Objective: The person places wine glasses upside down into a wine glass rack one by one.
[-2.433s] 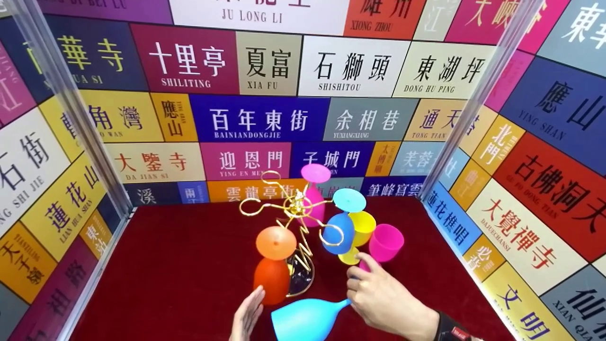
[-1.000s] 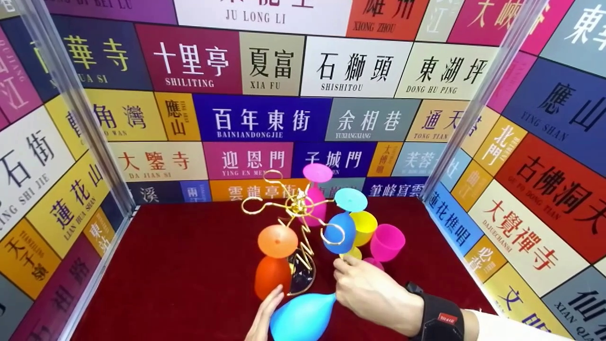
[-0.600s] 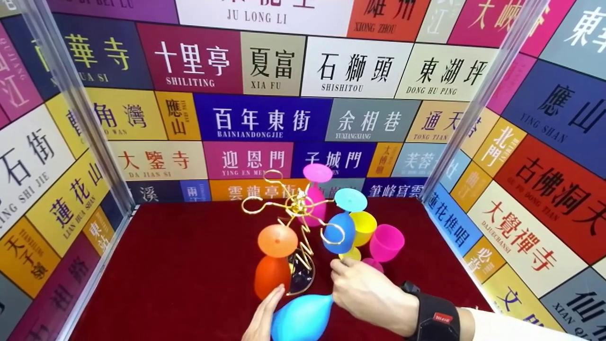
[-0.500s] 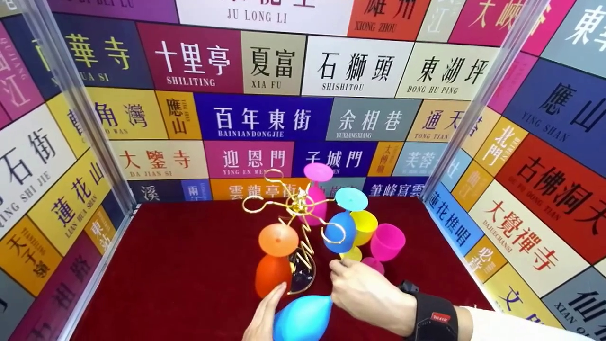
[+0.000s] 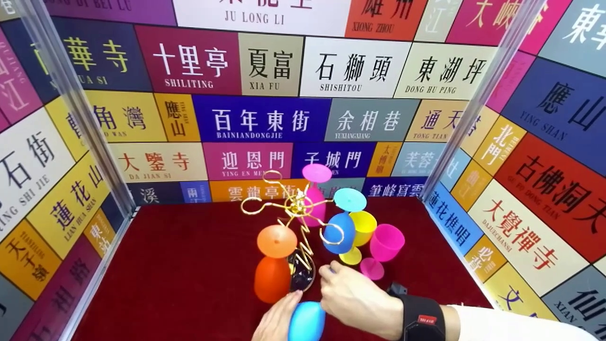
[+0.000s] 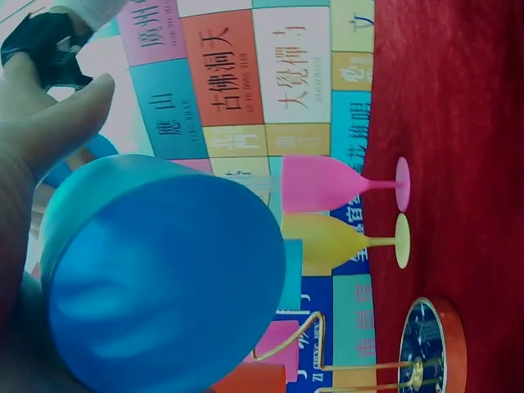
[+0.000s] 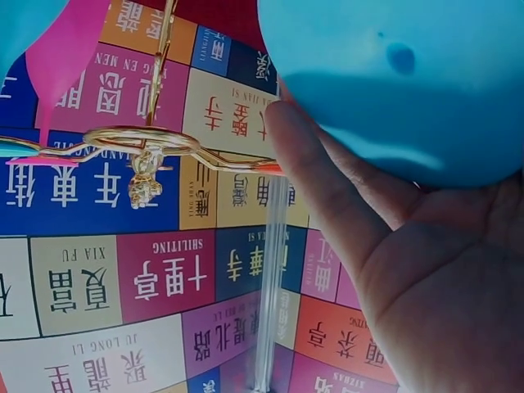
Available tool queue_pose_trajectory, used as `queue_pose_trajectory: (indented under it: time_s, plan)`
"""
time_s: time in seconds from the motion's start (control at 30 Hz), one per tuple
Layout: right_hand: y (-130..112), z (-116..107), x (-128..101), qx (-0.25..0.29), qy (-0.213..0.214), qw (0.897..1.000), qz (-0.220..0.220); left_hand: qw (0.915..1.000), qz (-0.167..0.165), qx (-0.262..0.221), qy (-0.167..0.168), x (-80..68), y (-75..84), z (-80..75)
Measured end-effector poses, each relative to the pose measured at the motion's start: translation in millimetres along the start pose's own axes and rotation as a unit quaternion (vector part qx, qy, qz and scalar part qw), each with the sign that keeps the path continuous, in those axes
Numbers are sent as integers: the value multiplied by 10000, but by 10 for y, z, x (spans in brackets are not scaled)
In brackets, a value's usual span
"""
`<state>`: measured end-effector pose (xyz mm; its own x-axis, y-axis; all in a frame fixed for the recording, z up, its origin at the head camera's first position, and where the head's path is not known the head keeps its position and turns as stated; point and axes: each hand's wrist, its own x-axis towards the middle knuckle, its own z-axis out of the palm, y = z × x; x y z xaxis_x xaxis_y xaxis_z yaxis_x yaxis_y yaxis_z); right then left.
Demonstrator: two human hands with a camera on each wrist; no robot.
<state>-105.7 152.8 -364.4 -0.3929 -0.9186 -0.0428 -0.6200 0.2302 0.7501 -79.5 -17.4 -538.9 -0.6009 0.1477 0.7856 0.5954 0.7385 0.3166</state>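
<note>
A booth walled with bright panels of Chinese street names encloses the red velvet table [image 5: 180, 265] in front of us. At its near edge, our right hand [image 5: 352, 298] grips a light blue plastic goblet [image 5: 307, 321], the fingers curled round its stem end so that the stem itself is hidden, while our left hand [image 5: 277, 322] cups the bowl from the left with fairly straight fingers resting against it. In the left wrist view the open mouth of the goblet faces the camera; in the right wrist view the bowl lies against the palm. The goblet sits just in front of the round base of a gold wire goblet rack [image 5: 298, 208], close to an orange goblet [image 5: 273, 265] that hangs upside down from a front arm. A pink goblet [image 5: 315, 194] hangs at the back of the rack and a blue goblet [image 5: 342, 222] on the right. Just right of the rack, a yellow goblet [image 5: 362, 229] and a magenta goblet [image 5: 386, 244] stand upright on the table, side by side. A black wristband [image 5: 421, 317] wraps the right wrist.
</note>
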Motion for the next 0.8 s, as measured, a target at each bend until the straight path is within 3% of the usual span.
queue_pose_trajectory:
  time_s: [0.17,0.57,0.8]
  plan:
    - [-9,-28,16,58,26,10000,-45,10000,-79,-36,-35,-49,29,27]
    - [-22,-48,25,88,3,9999,-93,9972,-361,-307,-585,-79,38,8]
    - [2,-25,-11,220,352,9991,-41,9983,-138,-249,-500,-82,17,15]
